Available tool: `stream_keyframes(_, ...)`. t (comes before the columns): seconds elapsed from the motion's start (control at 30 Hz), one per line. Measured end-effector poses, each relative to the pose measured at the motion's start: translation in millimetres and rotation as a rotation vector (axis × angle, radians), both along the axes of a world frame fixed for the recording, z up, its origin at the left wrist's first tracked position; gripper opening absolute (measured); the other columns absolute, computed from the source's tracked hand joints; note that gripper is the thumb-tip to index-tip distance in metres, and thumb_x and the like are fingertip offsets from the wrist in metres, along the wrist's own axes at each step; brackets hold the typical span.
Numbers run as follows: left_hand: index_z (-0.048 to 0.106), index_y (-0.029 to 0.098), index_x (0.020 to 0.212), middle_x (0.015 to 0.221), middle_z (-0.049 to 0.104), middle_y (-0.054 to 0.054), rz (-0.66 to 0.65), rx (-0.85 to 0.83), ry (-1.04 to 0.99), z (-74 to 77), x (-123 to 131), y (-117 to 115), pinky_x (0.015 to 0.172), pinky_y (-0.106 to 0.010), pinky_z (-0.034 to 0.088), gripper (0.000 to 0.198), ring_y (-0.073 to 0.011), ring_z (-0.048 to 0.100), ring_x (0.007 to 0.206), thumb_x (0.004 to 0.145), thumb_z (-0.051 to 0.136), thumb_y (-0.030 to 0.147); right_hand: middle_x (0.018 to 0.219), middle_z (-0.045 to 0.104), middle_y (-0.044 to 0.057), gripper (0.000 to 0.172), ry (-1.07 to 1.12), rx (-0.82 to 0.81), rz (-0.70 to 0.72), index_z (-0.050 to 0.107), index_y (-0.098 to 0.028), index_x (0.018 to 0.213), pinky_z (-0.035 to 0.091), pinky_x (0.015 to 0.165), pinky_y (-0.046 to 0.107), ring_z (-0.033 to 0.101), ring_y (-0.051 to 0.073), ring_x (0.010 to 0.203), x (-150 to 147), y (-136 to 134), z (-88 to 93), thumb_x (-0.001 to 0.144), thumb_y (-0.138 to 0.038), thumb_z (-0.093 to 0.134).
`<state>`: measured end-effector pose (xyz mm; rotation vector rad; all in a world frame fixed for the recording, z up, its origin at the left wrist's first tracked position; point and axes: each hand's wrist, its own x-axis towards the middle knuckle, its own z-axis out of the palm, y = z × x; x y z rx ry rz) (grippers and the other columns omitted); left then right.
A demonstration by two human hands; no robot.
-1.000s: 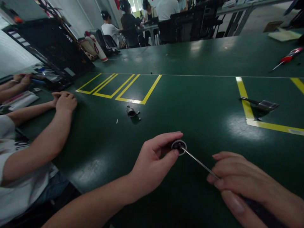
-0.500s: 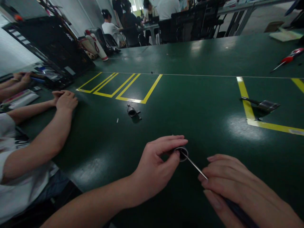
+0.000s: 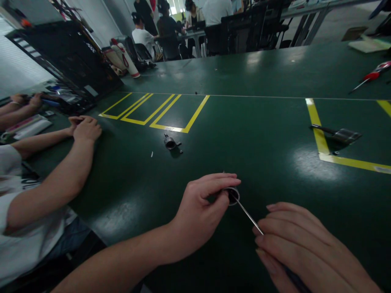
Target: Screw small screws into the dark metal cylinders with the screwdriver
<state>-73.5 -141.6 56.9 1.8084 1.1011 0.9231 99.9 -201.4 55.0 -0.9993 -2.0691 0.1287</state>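
Note:
My left hand (image 3: 195, 217) grips a small dark cup-shaped part (image 3: 238, 198) between thumb and fingers, its round mouth facing me and to the right. Into that mouth runs the thin metal shaft of a screwdriver (image 3: 249, 217). My right hand (image 3: 308, 244) is closed around the dark handle, mostly covered by the fingers. Inside the part, the tip is out of sight. Farther off on the table lies a similar dark metal part (image 3: 169, 142), with tiny nut-like pieces (image 3: 179, 143) beside it.
On the green table (image 3: 259, 122) are yellow tape outlines (image 3: 168, 127). A dark part with a rod (image 3: 345, 136) lies across tape at right, beyond it a red-handled screwdriver (image 3: 372, 76). A co-worker's forearms (image 3: 82, 154) rest at left, near a black frame (image 3: 73, 61).
My right hand and the screwdriver have shifted slightly left and down in view. The cup-shaped part has also moved a little left, with the shaft still inside it.

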Motion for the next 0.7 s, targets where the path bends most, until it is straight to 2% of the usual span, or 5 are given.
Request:
stream_keyframes(0.13,0.071,0.015,0.093,0.101,0.072,-0.006,0.008,-0.005,-0.005,-1.9,1.7,0.4,0.091,-0.031,0.054,0.026,-0.0171,0.066,0.097,0.078,0.052,0.007,0.072,0.073,-0.002,0.018,-0.002,0.010,-0.006,0.062,-0.022,0.082,0.053,0.088,0.024,0.070,0.014,0.070,0.4,0.9,-1.1,0.075,-0.006,0.056)
stream_keyframes(0.3,0.071,0.014,0.094,0.101,0.071,-0.007,0.017,-0.017,-0.009,-2.4,2.9,-0.6,0.091,-0.033,0.054,0.025,-0.0180,0.066,0.097,0.078,0.053,0.009,0.072,0.074,0.001,0.018,-0.004,0.030,-0.027,0.063,-0.021,0.077,0.055,0.082,0.025,0.070,0.015,0.069,3.0,-0.4,-1.3,0.074,-0.005,0.053)
stream_keyframes(0.5,0.071,0.013,0.090,0.099,0.072,-0.007,0.008,0.001,-0.014,-0.6,1.5,-1.5,0.087,-0.028,0.055,0.026,-0.0160,0.066,0.095,0.077,0.050,0.004,0.072,0.073,-0.001,0.020,0.002,0.019,-0.013,0.061,-0.021,0.084,0.053,0.086,0.024,0.070,0.014,0.071,1.5,-2.4,-0.4,0.074,-0.006,0.054)
stream_keyframes(0.6,0.070,0.013,0.090,0.101,0.071,-0.007,-0.002,-0.035,-0.035,-0.8,1.7,-0.8,0.087,-0.028,0.054,0.025,-0.0161,0.066,0.096,0.077,0.050,0.004,0.074,0.073,0.000,0.019,0.030,-0.006,-0.038,0.060,-0.022,0.084,0.055,0.083,0.026,0.070,0.015,0.072,3.0,-0.6,-0.8,0.075,-0.007,0.052)
stream_keyframes(0.7,0.068,0.014,0.091,0.104,0.069,-0.008,-0.029,-0.141,-0.114,-2.6,0.9,1.5,0.085,-0.028,0.055,0.024,-0.0172,0.064,0.099,0.078,0.050,0.005,0.075,0.072,0.000,0.017,0.058,-0.070,-0.029,0.059,-0.024,0.086,0.056,0.080,0.029,0.070,0.018,0.074,7.0,-0.4,-2.4,0.080,-0.010,0.051)
